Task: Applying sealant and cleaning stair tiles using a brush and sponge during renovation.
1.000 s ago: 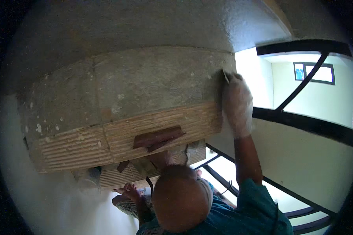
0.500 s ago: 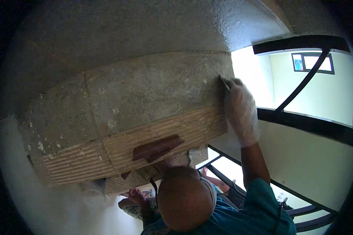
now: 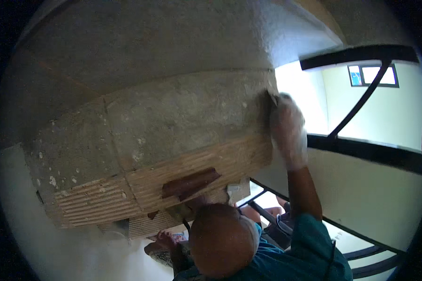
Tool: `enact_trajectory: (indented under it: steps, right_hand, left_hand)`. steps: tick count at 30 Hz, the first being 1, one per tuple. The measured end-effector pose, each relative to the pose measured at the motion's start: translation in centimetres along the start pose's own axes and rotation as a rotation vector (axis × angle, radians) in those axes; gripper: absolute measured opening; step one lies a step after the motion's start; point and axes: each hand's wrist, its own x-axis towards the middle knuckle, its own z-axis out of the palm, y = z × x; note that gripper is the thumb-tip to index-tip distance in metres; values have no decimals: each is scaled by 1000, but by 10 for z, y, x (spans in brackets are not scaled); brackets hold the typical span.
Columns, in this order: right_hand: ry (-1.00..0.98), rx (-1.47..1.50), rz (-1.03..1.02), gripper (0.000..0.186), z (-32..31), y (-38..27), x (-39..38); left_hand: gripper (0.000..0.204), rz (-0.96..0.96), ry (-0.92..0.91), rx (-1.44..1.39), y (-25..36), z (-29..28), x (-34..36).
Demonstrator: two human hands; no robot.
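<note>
My right hand (image 3: 288,124), coated in something whitish or thinly gloved, is closed on a small scraper (image 3: 271,97). Its thin edge meets the right end of the grey stair tread (image 3: 183,112), which carries pale spots. Low on the left, beside patterned cloth (image 3: 160,255), my left hand (image 3: 165,240) is raised with its fingers loosely apart; I see nothing held in it. A torn dark-brown sheet, perhaps sandpaper (image 3: 190,183), lies on the ribbed tan front strip (image 3: 91,202) of the tread. A rounded bare shape (image 3: 220,241) covers the lower middle.
Black metal railing (image 3: 365,149) runs along the right. A lower ribbed step (image 3: 145,225) holds a pale brush-like tool (image 3: 233,191). Left of that step is a translucent container (image 3: 117,230). A glossy grey surface (image 3: 173,37) lies beyond the tread.
The stair sits slightly lower in the picture. My right hand stays at the tread's right end, the scraper angled a little differently. The fingers of my left hand look more spread.
</note>
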Motion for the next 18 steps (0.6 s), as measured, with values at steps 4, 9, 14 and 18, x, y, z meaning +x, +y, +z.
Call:
enact_trajectory:
  steps: [4,9,14,18]
  right_hand:
    - [87,-27,-130,21,9,7,29]
    - [114,-84,-82,18,4,8,16]
    - [296,1,-269,17,15,-1,37]
    - [176,43,-267,21,18,-2,29]
  left_hand:
    - [17,27,24,43,-1,9,-12]
    - [17,60,40,92,3,21,-8]
    - [17,85,51,176,14,32,-10]
    - [17,131,90,222,17,30,-14]
